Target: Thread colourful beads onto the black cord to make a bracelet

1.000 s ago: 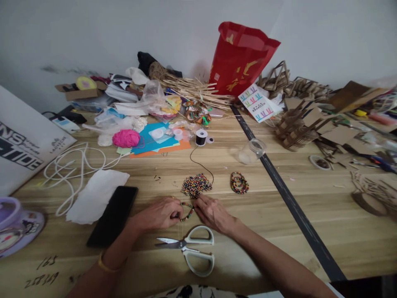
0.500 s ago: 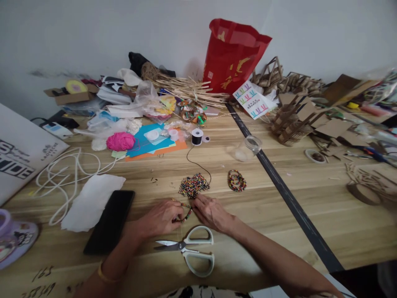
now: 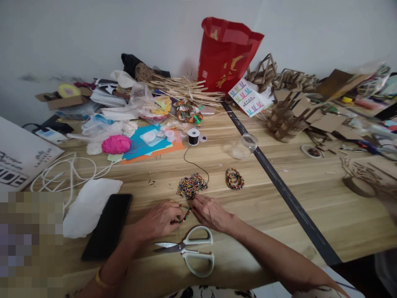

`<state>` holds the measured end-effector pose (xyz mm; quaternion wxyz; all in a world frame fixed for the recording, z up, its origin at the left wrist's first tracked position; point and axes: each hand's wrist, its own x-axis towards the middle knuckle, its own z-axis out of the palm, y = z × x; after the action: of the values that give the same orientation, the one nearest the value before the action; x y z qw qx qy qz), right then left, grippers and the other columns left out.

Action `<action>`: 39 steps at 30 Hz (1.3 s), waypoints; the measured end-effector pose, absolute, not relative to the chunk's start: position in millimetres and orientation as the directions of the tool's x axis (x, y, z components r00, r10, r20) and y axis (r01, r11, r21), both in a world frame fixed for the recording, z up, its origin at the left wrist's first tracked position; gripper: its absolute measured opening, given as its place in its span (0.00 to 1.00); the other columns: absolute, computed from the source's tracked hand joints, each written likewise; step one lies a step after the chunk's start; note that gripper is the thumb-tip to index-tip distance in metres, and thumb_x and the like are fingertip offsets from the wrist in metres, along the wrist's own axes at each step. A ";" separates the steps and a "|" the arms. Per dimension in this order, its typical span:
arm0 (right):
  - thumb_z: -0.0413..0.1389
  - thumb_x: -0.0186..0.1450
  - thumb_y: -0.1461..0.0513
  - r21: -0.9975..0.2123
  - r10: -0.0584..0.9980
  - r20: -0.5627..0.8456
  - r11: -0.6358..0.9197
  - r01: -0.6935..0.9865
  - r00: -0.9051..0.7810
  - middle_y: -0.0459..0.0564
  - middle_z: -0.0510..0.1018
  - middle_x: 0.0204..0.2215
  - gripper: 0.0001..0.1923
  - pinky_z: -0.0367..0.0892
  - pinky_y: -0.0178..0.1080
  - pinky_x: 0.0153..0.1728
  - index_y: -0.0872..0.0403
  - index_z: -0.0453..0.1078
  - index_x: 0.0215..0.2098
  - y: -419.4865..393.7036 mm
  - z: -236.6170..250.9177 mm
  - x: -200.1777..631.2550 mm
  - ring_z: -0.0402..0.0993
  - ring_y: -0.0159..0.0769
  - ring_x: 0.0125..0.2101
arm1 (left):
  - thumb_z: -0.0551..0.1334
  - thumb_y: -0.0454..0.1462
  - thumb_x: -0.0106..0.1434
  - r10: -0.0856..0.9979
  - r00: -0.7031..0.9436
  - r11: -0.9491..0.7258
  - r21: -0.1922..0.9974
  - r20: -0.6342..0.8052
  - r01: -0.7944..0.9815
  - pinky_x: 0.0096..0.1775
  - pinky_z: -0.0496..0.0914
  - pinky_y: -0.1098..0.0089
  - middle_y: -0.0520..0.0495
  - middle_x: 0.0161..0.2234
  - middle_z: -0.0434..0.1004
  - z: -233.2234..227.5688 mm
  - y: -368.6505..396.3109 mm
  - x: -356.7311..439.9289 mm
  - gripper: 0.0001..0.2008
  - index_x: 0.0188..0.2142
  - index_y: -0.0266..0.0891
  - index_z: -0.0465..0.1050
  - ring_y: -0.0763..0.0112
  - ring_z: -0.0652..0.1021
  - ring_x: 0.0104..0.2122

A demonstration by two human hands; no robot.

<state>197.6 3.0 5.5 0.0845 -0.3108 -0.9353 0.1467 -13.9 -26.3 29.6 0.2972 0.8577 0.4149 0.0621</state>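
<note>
While my left hand [image 3: 161, 218] and right hand [image 3: 209, 212] pinch the bead strand [image 3: 185, 213] between them, loose beads [image 3: 190, 185] lie at twelve o'clock, nearer the right.

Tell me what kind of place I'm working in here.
Probably a craft workbench: loose pile of colourful beads, a spool of black cord, scissors, and cardboard models crowd the wooden table.

Near the table's [image 3: 310, 194] front edge, the left hand [image 3: 159, 219] and right hand [image 3: 211, 213] pinch a short beaded strand [image 3: 185, 212] between them. A bead pile [image 3: 190, 185] lies just behind, scissors [image 3: 192, 248] just in front, a black phone [image 3: 107, 225] to the left.
</note>
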 end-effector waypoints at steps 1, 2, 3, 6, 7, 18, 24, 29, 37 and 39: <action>0.48 0.69 0.65 -0.320 0.606 0.067 0.766 0.558 -0.793 0.52 0.72 0.36 0.06 0.61 0.34 0.30 0.57 0.66 0.39 3.0 5.7 197.7 0.70 0.34 0.33 | 0.59 0.32 0.59 0.750 0.647 -0.483 0.552 -0.139 0.680 0.36 0.63 0.68 0.49 0.30 0.76 29.6 -26.2 -13.7 0.05 0.30 0.40 0.73 0.64 0.75 0.33; 0.48 0.69 0.65 -0.316 0.604 0.070 0.768 0.557 -0.794 0.52 0.72 0.36 0.06 0.61 0.34 0.30 0.57 0.66 0.39 2.9 5.8 197.8 0.70 0.34 0.33 | 0.59 0.32 0.59 0.751 0.645 -0.489 0.537 -0.142 0.687 0.36 0.63 0.68 0.49 0.30 0.76 29.7 -26.1 -13.6 0.05 0.30 0.40 0.73 0.64 0.75 0.33; 0.47 0.69 0.65 -0.315 0.603 0.073 0.770 0.555 -0.795 0.52 0.72 0.36 0.06 0.61 0.34 0.29 0.57 0.66 0.39 2.9 5.8 198.0 0.70 0.35 0.33 | 0.59 0.31 0.59 0.752 0.643 -0.493 0.525 -0.144 0.694 0.36 0.64 0.68 0.49 0.30 0.76 29.8 -26.1 -13.5 0.05 0.30 0.40 0.73 0.64 0.75 0.33; 0.47 0.70 0.65 -0.325 0.602 0.081 0.770 0.550 -0.795 0.52 0.72 0.36 0.06 0.61 0.33 0.30 0.56 0.65 0.39 2.9 5.1 198.7 0.70 0.34 0.33 | 0.60 0.31 0.59 0.749 0.649 -0.499 0.530 -0.136 0.686 0.36 0.64 0.68 0.49 0.31 0.77 30.4 -26.4 -13.8 0.05 0.31 0.40 0.74 0.65 0.75 0.33; 0.47 0.69 0.65 -0.327 0.603 0.083 0.769 0.549 -0.794 0.52 0.72 0.35 0.06 0.62 0.33 0.30 0.56 0.65 0.39 3.0 4.7 198.8 0.70 0.34 0.33 | 0.60 0.31 0.59 0.747 0.652 -0.503 0.530 -0.133 0.683 0.36 0.64 0.68 0.49 0.31 0.77 30.5 -26.5 -14.0 0.05 0.31 0.40 0.75 0.65 0.75 0.33; 0.48 0.69 0.65 -0.306 0.608 0.082 0.769 0.561 -0.789 0.51 0.72 0.34 0.05 0.61 0.33 0.28 0.56 0.65 0.38 2.8 5.0 198.3 0.70 0.34 0.32 | 0.61 0.31 0.59 0.735 0.666 -0.522 0.521 -0.126 0.675 0.36 0.65 0.69 0.49 0.31 0.77 32.6 -25.7 -13.3 0.05 0.32 0.39 0.76 0.65 0.76 0.33; 0.48 0.69 0.65 -0.313 0.605 0.073 0.769 0.558 -0.793 0.51 0.72 0.35 0.05 0.61 0.33 0.29 0.57 0.66 0.38 2.8 7.9 198.2 0.70 0.34 0.32 | 0.60 0.31 0.60 0.730 0.673 -0.518 0.545 -0.121 0.659 0.36 0.65 0.69 0.49 0.31 0.78 31.5 -26.3 -13.6 0.06 0.32 0.40 0.76 0.65 0.76 0.34; 0.48 0.69 0.65 -0.309 0.600 0.084 0.775 0.551 -0.796 0.51 0.72 0.35 0.05 0.61 0.33 0.29 0.56 0.66 0.38 2.6 8.3 198.5 0.70 0.34 0.33 | 0.61 0.31 0.59 0.740 0.657 -0.489 0.554 -0.144 0.673 0.36 0.65 0.69 0.48 0.31 0.77 32.2 -25.9 -13.3 0.05 0.32 0.39 0.77 0.65 0.77 0.34; 0.48 0.69 0.65 -0.307 0.597 0.102 0.780 0.546 -0.796 0.51 0.72 0.35 0.05 0.61 0.33 0.30 0.56 0.65 0.37 2.8 3.5 199.1 0.70 0.34 0.33 | 0.61 0.32 0.60 0.759 0.638 -0.477 0.555 -0.131 0.682 0.36 0.65 0.69 0.49 0.31 0.76 32.6 -24.6 -12.6 0.06 0.34 0.41 0.77 0.66 0.76 0.33; 0.48 0.69 0.65 -0.312 0.595 0.109 0.781 0.541 -0.796 0.51 0.72 0.35 0.05 0.61 0.33 0.30 0.56 0.65 0.38 2.9 2.9 199.3 0.70 0.34 0.33 | 0.60 0.33 0.60 0.763 0.636 -0.481 0.553 -0.119 0.680 0.36 0.65 0.69 0.49 0.31 0.76 31.1 -24.5 -13.1 0.06 0.34 0.41 0.77 0.66 0.76 0.33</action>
<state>199.3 2.9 2.9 0.1011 -0.3029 -0.9381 0.1338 -13.1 -24.5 31.1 0.2870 0.8577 0.4206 0.0715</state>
